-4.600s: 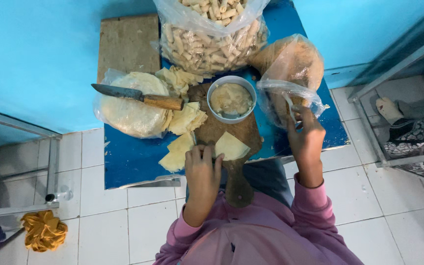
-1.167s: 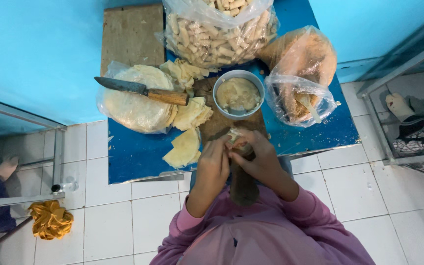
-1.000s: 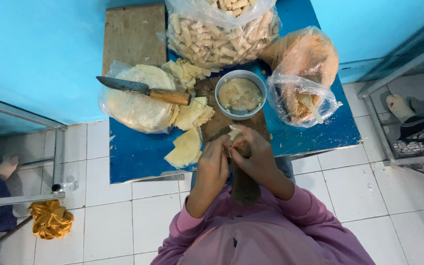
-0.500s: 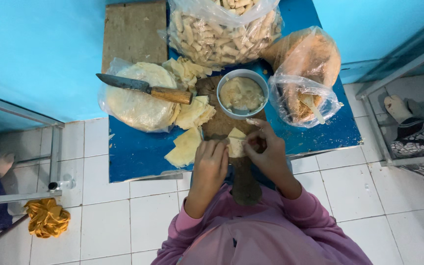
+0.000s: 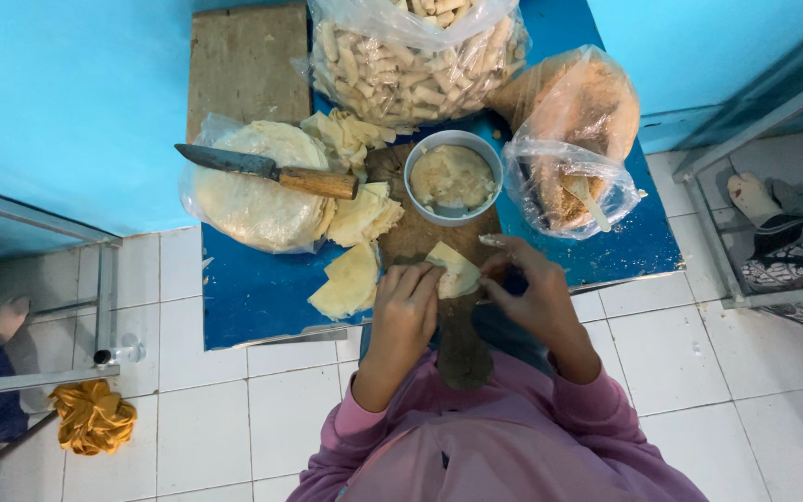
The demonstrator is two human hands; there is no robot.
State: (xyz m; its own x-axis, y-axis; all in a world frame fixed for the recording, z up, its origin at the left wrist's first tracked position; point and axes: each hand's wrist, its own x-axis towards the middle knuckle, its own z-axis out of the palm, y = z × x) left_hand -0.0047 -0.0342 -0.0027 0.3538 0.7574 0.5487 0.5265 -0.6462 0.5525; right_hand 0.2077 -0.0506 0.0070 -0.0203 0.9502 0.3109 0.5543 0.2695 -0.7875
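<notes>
A pale folded pastry wrapper lies on the dark wooden board at the near edge of the blue table. My left hand presses its fingertips on the wrapper's left side. My right hand hovers just right of it with fingers spread, thumb near the wrapper's edge. A round bowl of beige filling stands just beyond the wrapper. Cut wrapper squares lie to the left of my left hand.
A wooden-handled knife rests across a bagged stack of round wrappers. A clear bag of finished rolls sits at the back, a bag of crumbs with a spoon at right. A wooden slab is back left. White floor tiles surround the table.
Both hands were closed together around the wrapper a second ago. Now the right hand has opened and drawn slightly right, and the wrapper lies on the board under my left fingers.
</notes>
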